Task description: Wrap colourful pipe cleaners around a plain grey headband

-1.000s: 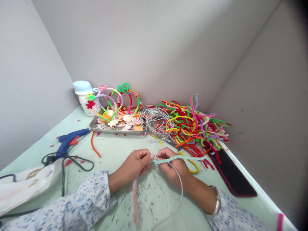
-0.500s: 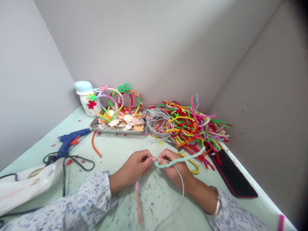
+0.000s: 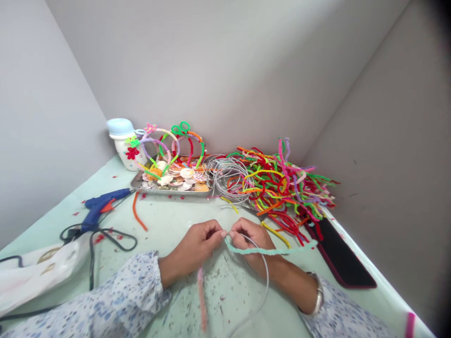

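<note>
Fingertip to fingertip, my left hand (image 3: pixel 197 244) and my right hand (image 3: pixel 252 237) meet over the table, both closed in a pinch. Between them is the end of a mint-green pipe cleaner (image 3: pixel 271 251), whose loose length runs right, across in front of my right hand. A thin grey wire (image 3: pixel 267 277) comes out of my right hand's grip and curves down toward the near edge. Below my left hand hangs a pink fuzzy length (image 3: pixel 202 300); its upper end is hidden by the hand. The exact join at the fingertips is too small to make out.
Behind stand a metal tray (image 3: pixel 169 191) of shells, pipe-cleaner headbands (image 3: pixel 202 148), a white bottle (image 3: pixel 128 152), a wire coil (image 3: pixel 232 178) and a pipe-cleaner heap (image 3: pixel 282 183). A blue glue gun (image 3: pixel 95 209) with black cord lies left, a black flat case (image 3: pixel 341 258) right.
The free end of the mint-green pipe cleaner has swung down and to the right, now lying nearly level across my right wrist. My hands keep almost the same place and pinch.
</note>
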{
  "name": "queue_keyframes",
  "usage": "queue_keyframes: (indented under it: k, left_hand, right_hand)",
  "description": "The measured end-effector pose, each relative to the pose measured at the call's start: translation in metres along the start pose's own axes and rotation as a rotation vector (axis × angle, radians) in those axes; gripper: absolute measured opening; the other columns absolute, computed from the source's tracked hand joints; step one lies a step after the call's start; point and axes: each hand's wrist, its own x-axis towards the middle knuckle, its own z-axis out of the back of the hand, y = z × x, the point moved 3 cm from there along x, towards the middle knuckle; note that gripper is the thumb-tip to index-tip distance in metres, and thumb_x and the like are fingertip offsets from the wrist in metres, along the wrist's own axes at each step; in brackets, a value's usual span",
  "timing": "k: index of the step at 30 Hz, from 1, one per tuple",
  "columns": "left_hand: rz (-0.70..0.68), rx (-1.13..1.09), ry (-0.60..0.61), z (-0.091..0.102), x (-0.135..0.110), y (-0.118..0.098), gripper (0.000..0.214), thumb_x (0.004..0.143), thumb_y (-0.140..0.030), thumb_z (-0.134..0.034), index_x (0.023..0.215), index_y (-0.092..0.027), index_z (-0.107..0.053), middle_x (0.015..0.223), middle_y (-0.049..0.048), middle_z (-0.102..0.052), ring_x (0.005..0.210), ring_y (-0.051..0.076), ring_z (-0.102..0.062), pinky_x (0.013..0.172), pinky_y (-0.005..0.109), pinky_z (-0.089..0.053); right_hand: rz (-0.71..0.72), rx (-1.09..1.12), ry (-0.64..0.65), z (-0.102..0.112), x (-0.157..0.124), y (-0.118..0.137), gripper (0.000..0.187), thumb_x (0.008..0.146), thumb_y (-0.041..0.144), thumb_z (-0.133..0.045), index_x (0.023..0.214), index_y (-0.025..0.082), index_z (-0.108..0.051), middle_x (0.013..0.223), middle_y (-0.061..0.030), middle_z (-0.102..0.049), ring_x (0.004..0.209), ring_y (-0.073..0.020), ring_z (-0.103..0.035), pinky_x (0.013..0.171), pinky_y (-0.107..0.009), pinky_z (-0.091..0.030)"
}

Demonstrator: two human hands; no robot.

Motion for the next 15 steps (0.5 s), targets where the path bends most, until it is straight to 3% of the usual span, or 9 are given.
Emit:
queue_keyframes:
  k: [7, 15]
  left_hand:
    - [-0.058, 0.136, -0.043, 0.0006, -0.0006, -0.0036, 0.024, 0.085, -0.034, -0.046, 0.073, -0.016, -0.056, 0.060, -0.0034, -0.050, 0.055, 0.010, -0.044, 0.052, 0.020, -0.033]
    - [-0.121, 0.495, -0.054, -0.0009, -0.0050, -0.0063, 0.018, 0.085, -0.027, -0.044, 0.077, -0.018, -0.058, 0.067, -0.0009, -0.059, 0.061, 0.012, -0.050, 0.057, 0.022, -0.033]
  right_hand:
    - [0.003, -0.027, -0.007, -0.0010, 0.0004, -0.0018, 0.012, 0.081, 0.022, -0.051, 0.070, 0.018, -0.053, 0.062, 0.0031, -0.050, 0.056, -0.0107, -0.046, 0.052, -0.021, -0.035]
    - [0.105, -0.098, -0.011, -0.0022, 0.0009, -0.0037, 0.009, 0.078, 0.019, -0.051, 0.069, 0.018, -0.053, 0.062, 0.0018, -0.053, 0.057, -0.0117, -0.047, 0.053, -0.022, -0.036]
